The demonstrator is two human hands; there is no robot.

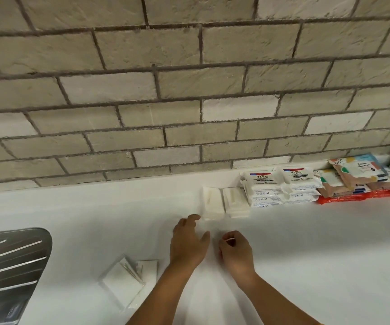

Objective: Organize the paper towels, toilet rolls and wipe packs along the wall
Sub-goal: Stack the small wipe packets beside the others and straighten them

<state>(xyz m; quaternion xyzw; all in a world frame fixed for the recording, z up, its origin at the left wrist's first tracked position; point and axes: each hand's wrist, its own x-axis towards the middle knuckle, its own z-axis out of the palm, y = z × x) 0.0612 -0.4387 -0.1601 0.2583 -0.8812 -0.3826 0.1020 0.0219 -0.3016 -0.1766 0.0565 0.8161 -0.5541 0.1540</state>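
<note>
On my head camera feed I look down at a white countertop (pixel 306 242) that runs along a pale brick wall (pixel 189 85). The ribbed steel drainboard (pixel 8 261) of a sink fills the lower left corner.

The wipe packs sit against the wall at the far right. Two stacks of Dove wipe packs (pixel 280 186) stand side by side. Just to their right, patterned wipe packs (pixel 355 174) lie tilted on top of a red wipe pack (pixel 358 197), reaching into the corner. Left of the Dove stacks, two flat white paper packs (pixel 212 204) lie next to each other near the wall, the right one touching the Dove stack.

Two more clear-wrapped white packs (pixel 122 283) lie near the front edge, between the drainboard and my left forearm, overlapping at an angle and well apart from the row at the wall.

Both hands are over the middle of the counter, close together but not touching. My left hand (pixel 188 242) is spread and relaxed with nothing in it. Its index fingertip is just beside the near corner of the leftmost flat white pack, and I cannot tell whether it touches. My right hand (pixel 236 252) has its fingers curled in toward the thumb. A pale sliver shows at the fingertips, and I cannot tell whether it is a nail or something pinched there.
</note>
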